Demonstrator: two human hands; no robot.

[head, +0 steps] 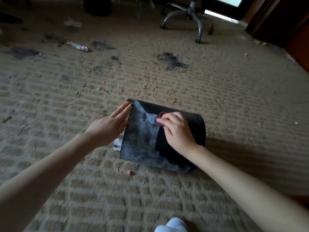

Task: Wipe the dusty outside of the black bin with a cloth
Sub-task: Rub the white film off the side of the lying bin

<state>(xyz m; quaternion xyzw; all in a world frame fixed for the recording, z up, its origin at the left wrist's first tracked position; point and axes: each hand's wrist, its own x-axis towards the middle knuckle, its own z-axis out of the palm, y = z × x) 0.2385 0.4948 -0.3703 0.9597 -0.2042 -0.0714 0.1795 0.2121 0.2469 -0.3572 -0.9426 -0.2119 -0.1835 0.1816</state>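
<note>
The black bin (143,141) lies on its side on the carpet, mouth to the left. Its left part is grey with dust; the right part is clean black. My left hand (111,124) rests flat with fingers spread against the bin's rim, steadying it. My right hand (177,129) presses a small reddish cloth (160,116) onto the bin's upper side, at the edge between dusty and clean areas. Most of the cloth is hidden under my fingers.
Something white (117,144) pokes out of the bin's mouth. The tan carpet (66,101) has dark stains, crumbs and small pink bits (130,172). A crumpled plastic bottle (77,46) lies far left. An office chair base (187,17) stands at the back. A shoe tip (172,225) shows at the bottom.
</note>
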